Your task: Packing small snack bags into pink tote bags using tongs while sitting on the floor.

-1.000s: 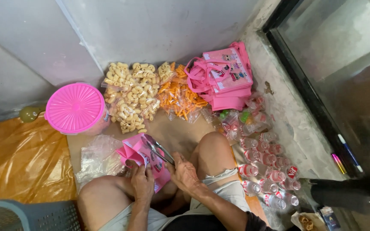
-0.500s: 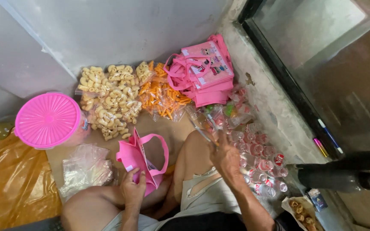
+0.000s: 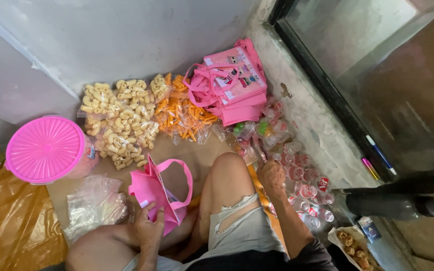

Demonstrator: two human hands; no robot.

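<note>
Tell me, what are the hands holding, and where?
The left hand grips the open pink bag at its lower edge. The right hand reaches among small packets; its hold cannot be told.

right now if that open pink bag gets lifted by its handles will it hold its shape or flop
Probably flop somewhat: the pink bag looks like thin soft fabric, its mouth sagging open while the left hand steadies it. It likely weighs little, since I can't see anything inside. Its handles curve loosely, so expect swinging.

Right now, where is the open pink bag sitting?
In the head view, the open pink bag stands on the floor at lower centre, held by the left hand, with the round pink lid to its left.
</note>
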